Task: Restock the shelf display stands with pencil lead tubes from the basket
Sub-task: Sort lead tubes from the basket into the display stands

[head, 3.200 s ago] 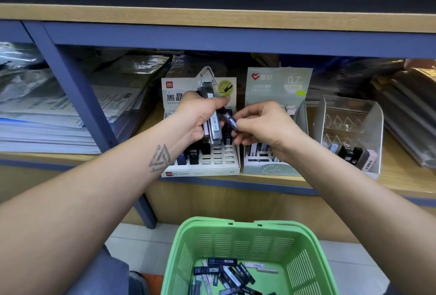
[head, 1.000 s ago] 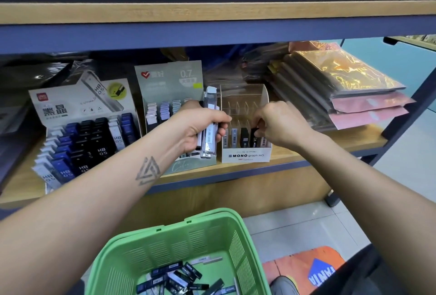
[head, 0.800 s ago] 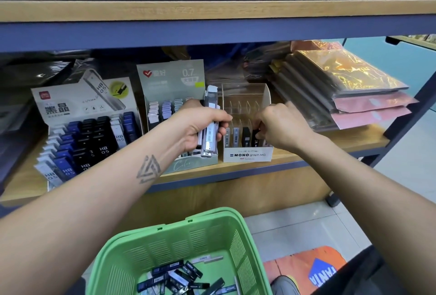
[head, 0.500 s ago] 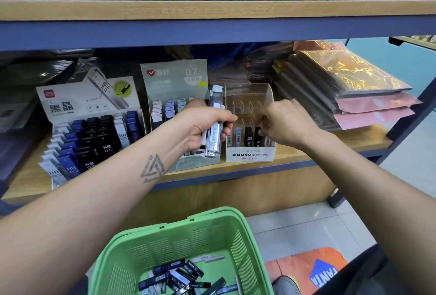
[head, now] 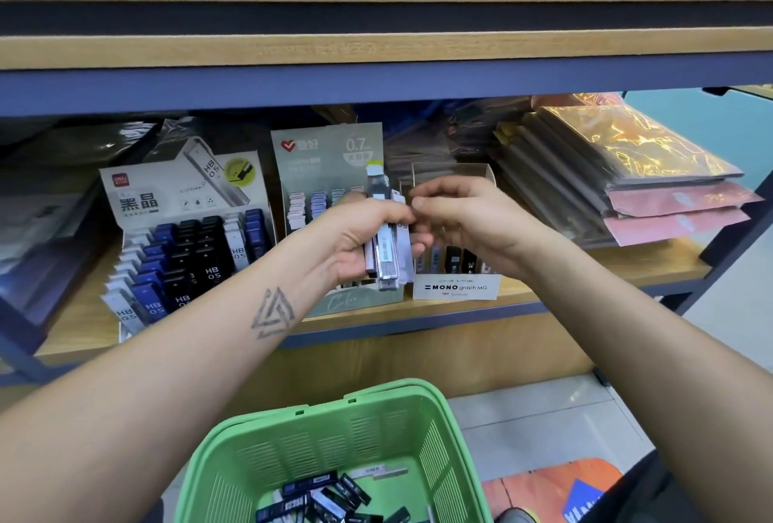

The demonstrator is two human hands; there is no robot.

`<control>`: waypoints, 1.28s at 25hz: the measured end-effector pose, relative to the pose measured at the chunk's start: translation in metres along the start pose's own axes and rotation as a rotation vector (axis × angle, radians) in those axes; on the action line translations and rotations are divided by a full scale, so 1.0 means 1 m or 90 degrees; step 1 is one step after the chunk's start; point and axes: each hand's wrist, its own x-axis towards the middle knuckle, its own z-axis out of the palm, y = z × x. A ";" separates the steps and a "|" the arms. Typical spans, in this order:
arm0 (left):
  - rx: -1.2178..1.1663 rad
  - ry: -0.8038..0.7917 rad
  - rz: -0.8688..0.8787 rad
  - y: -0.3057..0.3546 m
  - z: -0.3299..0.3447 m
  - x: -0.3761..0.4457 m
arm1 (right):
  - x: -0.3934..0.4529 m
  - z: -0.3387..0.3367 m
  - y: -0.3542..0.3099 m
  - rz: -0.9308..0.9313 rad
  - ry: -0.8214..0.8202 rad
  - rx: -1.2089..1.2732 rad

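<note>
- Stock sits fanned upright in the left hand (head: 368,242), fingers curled round a small bunch of pencil lead tubes (head: 387,238). Makes sense: it works like a magazine, so the other hand can peel one off at a time without diving back down to the basket.
- Right hand (head: 464,221) is up against the top of that bunch, thumb and fingertips pinched together. Looks like it's picking the next tube, but I can't tell if it actually has one yet, too blurry there.
- Both hands hover right in front of the MONO stand (head: 456,286), the clear one with only a few tubes along its front row, so I'd guess that's the one getting filled.
- Grey 0.7 stand (head: 330,154) just beside it and the Deli HB stand (head: 184,246) further left already look decently full.
- Green basket (head: 435,409) waits below the shelf edge, near the person, with a loose pile of tubes left in the bottom. Plenty of restocking to go, I reckon.
</note>
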 end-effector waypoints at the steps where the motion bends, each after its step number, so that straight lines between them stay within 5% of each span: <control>1: -0.026 0.007 0.009 0.003 -0.002 -0.001 | 0.001 0.004 -0.001 0.010 -0.036 0.020; 15: -0.024 0.055 0.015 0.017 -0.037 -0.026 | 0.003 0.067 -0.028 -0.080 -0.070 -0.206; 20: -0.017 0.087 0.043 0.028 -0.048 -0.037 | 0.013 0.084 -0.031 -0.118 -0.026 -0.169; 27: 0.022 0.073 0.016 0.045 -0.084 -0.063 | 0.035 0.106 -0.029 0.006 -0.014 0.069; 32: 0.086 0.167 0.012 0.054 -0.128 -0.076 | 0.047 0.117 -0.031 -0.083 -0.006 -0.072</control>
